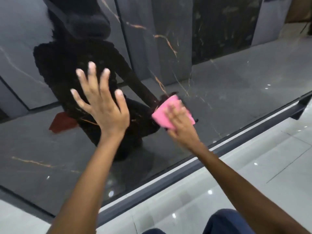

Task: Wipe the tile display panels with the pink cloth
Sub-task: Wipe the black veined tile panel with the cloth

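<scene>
A glossy black tile display panel (211,92) with thin gold veins fills most of the view and mirrors a dark figure. My left hand (101,102) lies flat against it near the centre, fingers spread and straight. To its right, my right hand (179,122) presses the folded pink cloth (167,114) flat against the panel's lower part. The hand is blurred, and its fingers cover the cloth's near half.
A dark metal frame (194,166) runs diagonally along the panel's lower edge. Below it lies shiny pale grey floor tile (253,166). More dark panels (224,27) stand at the upper right. My blue-trousered knees (224,222) show at the bottom.
</scene>
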Available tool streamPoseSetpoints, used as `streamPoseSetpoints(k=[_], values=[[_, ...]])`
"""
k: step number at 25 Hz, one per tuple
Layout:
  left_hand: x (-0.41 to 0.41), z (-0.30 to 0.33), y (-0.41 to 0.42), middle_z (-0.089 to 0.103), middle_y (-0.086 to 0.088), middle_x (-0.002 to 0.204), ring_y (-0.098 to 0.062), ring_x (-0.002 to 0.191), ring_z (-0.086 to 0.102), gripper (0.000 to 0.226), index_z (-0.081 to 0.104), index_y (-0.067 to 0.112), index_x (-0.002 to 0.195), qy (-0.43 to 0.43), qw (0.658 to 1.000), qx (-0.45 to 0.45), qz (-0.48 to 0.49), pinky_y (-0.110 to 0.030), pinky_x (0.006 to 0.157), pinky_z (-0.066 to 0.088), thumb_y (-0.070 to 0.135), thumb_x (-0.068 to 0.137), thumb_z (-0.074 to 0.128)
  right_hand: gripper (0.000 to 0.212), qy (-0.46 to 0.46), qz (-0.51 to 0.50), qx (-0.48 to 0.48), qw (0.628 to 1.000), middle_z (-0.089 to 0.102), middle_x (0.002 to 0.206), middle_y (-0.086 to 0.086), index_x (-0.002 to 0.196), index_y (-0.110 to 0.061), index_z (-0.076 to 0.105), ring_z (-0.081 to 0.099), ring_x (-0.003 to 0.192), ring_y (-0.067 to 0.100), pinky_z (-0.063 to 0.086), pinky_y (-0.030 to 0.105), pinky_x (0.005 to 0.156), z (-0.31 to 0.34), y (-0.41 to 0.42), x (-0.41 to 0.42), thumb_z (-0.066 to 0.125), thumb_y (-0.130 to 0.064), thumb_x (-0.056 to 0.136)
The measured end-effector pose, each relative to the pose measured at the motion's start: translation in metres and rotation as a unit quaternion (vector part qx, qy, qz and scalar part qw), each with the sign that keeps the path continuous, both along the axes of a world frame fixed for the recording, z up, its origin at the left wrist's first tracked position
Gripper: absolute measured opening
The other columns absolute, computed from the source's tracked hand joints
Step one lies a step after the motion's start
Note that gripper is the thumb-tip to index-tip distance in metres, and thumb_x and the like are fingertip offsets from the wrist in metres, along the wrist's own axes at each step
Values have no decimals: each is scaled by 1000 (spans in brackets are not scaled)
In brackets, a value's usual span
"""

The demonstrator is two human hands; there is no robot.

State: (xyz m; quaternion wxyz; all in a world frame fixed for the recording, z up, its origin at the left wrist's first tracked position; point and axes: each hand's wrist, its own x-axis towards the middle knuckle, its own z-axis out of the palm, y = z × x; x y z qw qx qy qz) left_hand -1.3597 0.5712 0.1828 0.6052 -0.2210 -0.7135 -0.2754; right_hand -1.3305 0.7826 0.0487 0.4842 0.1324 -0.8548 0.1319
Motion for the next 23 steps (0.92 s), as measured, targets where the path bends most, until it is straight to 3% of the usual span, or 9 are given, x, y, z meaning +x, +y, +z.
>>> streamPoseSetpoints(k=[3, 5, 7, 9, 11, 14, 18, 20, 23], values=[[-23, 22, -18, 24, -15, 159, -45, 143, 18, 52, 25, 13, 153, -21, 989, -64, 130, -62, 114, 4, 26, 104, 38, 75, 0, -103, -439, 893, -7, 161, 11, 153, -11, 17, -3, 149, 20, -6, 11, 114, 52, 72, -4, 46, -11, 84], [-28, 13, -20, 23, -14, 159, -46, 143, 20, 57, 21, 12, 154, -17, 980, -88, 177, -67, 112, 10, 28, 104, 41, 75, 7, -129, -594, 794, -13, 160, 15, 154, -13, 15, -1, 149, 22, 1, 17, 118, 81, 74, -3, 48, -15, 87], [-30, 11, -18, 21, -13, 159, -44, 143, 19, 58, 18, 13, 155, -20, 983, -92, 160, -65, 113, 8, 29, 104, 40, 79, -37, -112, -508, 853, -19, 158, 13, 155, -9, 9, -9, 149, 12, 0, 27, 121, 80, 27, -3, 48, -16, 86], [-30, 14, -20, 19, -12, 160, -43, 144, 16, 57, 14, 13, 156, -18, 985, -90, 149, -64, 113, 6, 30, 105, 36, 79, -64, -7, -241, 968, -17, 158, 10, 155, -13, 14, -18, 146, 10, -3, 34, 121, 54, -41, 9, 49, -9, 84], [-30, 12, -22, 17, -11, 161, -42, 144, 13, 59, 10, 13, 156, -11, 985, -91, 149, -64, 113, 5, 29, 105, 35, 69, -41, 41, 34, 998, 5, 159, 13, 149, -14, 32, -10, 149, 20, 2, 40, 121, 38, -53, 14, 46, -9, 82], [-30, 9, -22, 10, -9, 162, -40, 145, 11, 60, 6, 14, 155, -4, 985, -91, 149, -61, 115, 2, 29, 105, 35, 63, 10, -34, -115, 993, 13, 157, 16, 145, -8, 41, 1, 148, 17, 4, 28, 119, 92, 16, 1, 42, -12, 83], [-30, 11, -21, -14, -3, 162, -38, 147, 2, 59, 3, 15, 156, -1, 982, -101, 162, -58, 116, -6, 30, 106, 31, 71, 40, -159, -522, 837, 8, 161, 15, 152, -8, 24, 24, 144, 26, 19, 24, 115, 178, 70, -3, 39, -22, 84], [-32, 7, -22, -17, -3, 161, -35, 148, -11, 57, 3, 15, 156, -4, 982, -100, 158, -58, 115, -8, 30, 107, 28, 76, 49, -112, -475, 871, 9, 160, 16, 151, -1, 21, 19, 146, 27, 17, 42, 119, 178, 16, -9, 39, -23, 80], [-33, 7, -22, -15, -5, 162, -33, 148, -16, 57, 5, 14, 156, -7, 982, -94, 165, -59, 115, -7, 31, 106, 28, 77, 19, 7, -34, 999, 3, 159, 13, 150, -9, 27, -4, 149, 28, 1, 42, 122, 133, -65, 0, 50, -8, 78]])
